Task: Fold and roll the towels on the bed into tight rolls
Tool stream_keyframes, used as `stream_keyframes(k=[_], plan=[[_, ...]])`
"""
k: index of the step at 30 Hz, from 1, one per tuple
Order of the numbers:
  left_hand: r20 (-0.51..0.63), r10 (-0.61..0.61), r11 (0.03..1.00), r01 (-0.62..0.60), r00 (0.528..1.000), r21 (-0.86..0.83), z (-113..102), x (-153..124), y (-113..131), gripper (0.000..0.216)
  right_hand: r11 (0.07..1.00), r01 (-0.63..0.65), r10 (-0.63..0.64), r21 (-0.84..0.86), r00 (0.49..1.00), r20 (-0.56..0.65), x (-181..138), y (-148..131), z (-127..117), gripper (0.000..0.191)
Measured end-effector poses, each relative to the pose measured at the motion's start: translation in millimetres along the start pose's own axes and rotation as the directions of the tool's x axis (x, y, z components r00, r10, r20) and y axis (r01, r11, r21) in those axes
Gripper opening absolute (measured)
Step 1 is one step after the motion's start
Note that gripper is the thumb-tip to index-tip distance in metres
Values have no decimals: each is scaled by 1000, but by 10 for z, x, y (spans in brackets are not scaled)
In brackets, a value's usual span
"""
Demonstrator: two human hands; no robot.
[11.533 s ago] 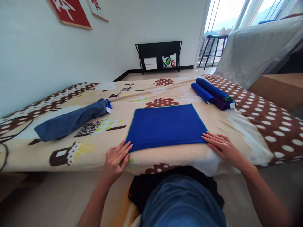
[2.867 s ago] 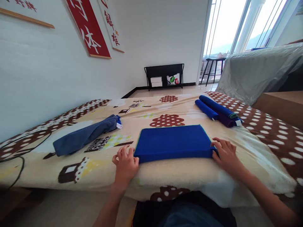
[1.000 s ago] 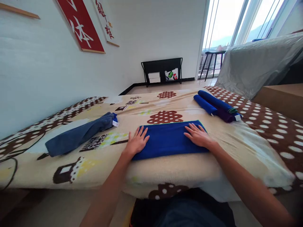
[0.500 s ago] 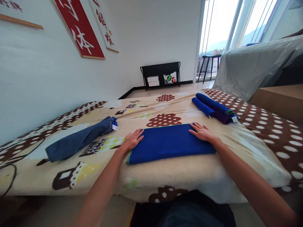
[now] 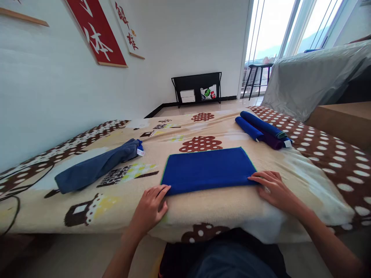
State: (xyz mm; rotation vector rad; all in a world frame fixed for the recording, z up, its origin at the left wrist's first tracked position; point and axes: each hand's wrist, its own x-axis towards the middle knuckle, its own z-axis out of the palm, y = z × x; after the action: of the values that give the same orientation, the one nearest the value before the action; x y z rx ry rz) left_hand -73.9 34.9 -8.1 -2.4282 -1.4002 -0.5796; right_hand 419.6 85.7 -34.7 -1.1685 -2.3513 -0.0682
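A folded blue cloth with green edging lies flat on a patterned blanket in front of me. My left hand is at its near left corner, fingertips touching the corner and the thumb standing apart below. At the near right corner is my right hand, its fingers stretched over the edge of the cloth; the thumb is partly hidden. A grey-blue rolled cloth with a white tag rests to the left. Several rolled cloths, blue and dark purple, lie together at the right.
The cream and brown blanket covers the bed-like surface, whose front edge is near me. A dark cable runs along the left. Beyond stand a black rack, a stool, a plastic-covered item and a cardboard box.
Both hands have slid from the cloth's left and right sides toward me, down to its near corners. The blue cloth stays folded in about the same place.
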Motion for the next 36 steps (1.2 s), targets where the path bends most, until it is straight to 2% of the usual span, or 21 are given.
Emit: stream_keyframes(k=[2, 6, 12, 18, 20, 23, 25, 27, 29, 31, 33, 36], plan=[[-12, -29, 1000, 29, 1000, -8, 94, 5, -17, 44, 1000, -6, 6, -16, 1000, -10, -7, 37, 65, 39], [5, -121, 992, 121, 993, -41, 193, 189, -142, 32, 999, -28, 27, -25, 1000, -15, 198, 108, 128, 31], [83, -182, 979, 189, 980, -76, 109, 390, -216, 26, 996, -84, 84, -17, 996, 38, 478, 80, 30, 18], [231, -203, 971, 227, 952, -79, 23, 352, -144, 25, 993, -113, 108, 37, 986, 127, 461, 43, 3, 24], [206, -268, 963, 266, 941, 37, 29, 351, -61, 25, 988, -147, 152, -49, 981, 121, 467, -2, 28, 27], [27, -357, 908, 341, 934, 243, 81, 427, 187, 30, 944, -183, 198, -274, 980, 26, 531, -195, 105, 23], [-9, -290, 927, 284, 957, 245, 158, 540, 445, 44, 931, -167, 160, -325, 986, -47, 606, -439, 206, 26], [75, -105, 986, 94, 992, 134, 270, 682, 737, 56, 970, -54, 47, -239, 998, -34, 696, -747, 349, 46], [140, 45, 999, -48, 989, 21, 389, 801, 989, 57, 992, 72, -71, -104, 997, 10, 773, -1036, 504, 60], [142, 55, 998, -53, 988, -23, 472, 840, 1115, 56, 991, 128, -127, -28, 991, 37, 802, -1206, 617, 61], [132, 14, 1000, -10, 991, -30, 489, 766, 1064, 55, 992, 123, -122, -11, 991, 47, 750, -1196, 646, 58], [115, -53, 999, 53, 992, -1, 402, 459, 703, 53, 996, 91, -90, -13, 994, 60, 524, -875, 540, 57]])
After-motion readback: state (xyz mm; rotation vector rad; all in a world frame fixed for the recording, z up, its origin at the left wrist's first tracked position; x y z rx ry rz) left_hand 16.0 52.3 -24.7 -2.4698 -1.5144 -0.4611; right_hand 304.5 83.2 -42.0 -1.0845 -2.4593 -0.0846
